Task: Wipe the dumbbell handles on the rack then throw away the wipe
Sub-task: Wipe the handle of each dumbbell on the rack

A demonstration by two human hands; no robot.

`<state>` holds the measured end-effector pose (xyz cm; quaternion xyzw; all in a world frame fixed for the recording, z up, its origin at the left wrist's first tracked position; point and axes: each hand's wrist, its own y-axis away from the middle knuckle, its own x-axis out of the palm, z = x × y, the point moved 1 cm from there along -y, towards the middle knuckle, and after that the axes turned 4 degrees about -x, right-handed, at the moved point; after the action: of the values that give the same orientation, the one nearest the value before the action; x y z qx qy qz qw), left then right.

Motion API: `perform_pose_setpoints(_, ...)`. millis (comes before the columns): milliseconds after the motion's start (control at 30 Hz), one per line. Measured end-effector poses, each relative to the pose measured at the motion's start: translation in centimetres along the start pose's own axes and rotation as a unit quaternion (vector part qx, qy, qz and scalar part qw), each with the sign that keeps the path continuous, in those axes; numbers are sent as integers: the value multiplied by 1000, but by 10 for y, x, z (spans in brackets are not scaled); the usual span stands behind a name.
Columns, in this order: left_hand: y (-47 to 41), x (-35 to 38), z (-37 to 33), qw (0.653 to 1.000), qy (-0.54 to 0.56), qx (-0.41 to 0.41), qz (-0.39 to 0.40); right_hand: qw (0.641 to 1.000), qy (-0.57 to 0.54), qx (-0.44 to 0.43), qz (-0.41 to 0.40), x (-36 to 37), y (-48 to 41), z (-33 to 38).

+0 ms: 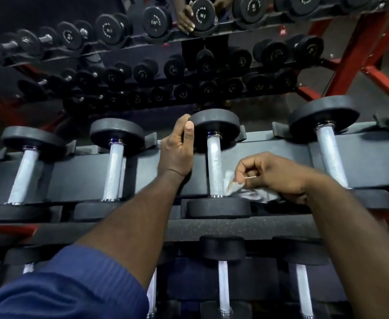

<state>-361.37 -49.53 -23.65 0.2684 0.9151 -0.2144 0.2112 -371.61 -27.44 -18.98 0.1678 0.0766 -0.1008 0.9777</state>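
Observation:
Several black dumbbells with silver knurled handles lie across the top shelf of the rack (281, 229). My left hand (177, 150) grips the far head (214, 125) of the middle dumbbell, thumb up along its rim. My right hand (272, 173) pinches a crumpled white wipe (242, 188) and holds it against the right side of that dumbbell's handle (214, 166), near its lower end. The near head (219, 207) sits just below the wipe.
More dumbbells lie left (114, 166) and right (330, 155) on the same shelf and on a lower shelf (223, 279). A mirror behind shows the rack's reflection, with red frame beams (359, 49) at the right. My blue sleeve (69, 288) fills the bottom left.

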Motion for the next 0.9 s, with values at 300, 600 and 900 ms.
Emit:
perform_pose_setpoints(300,-2,1,3,1000,-20,-5,-14,996,42,75,0,6,-19,-8)
perform_pose_setpoints(600,-1,1,-2,1000,-19,0,-15,996,88,30,-11,4,-2,19)
perform_pose_setpoints(900,2,-1,-5,1000,4,-16,-3,855,500,-5,137,57,-17,83)
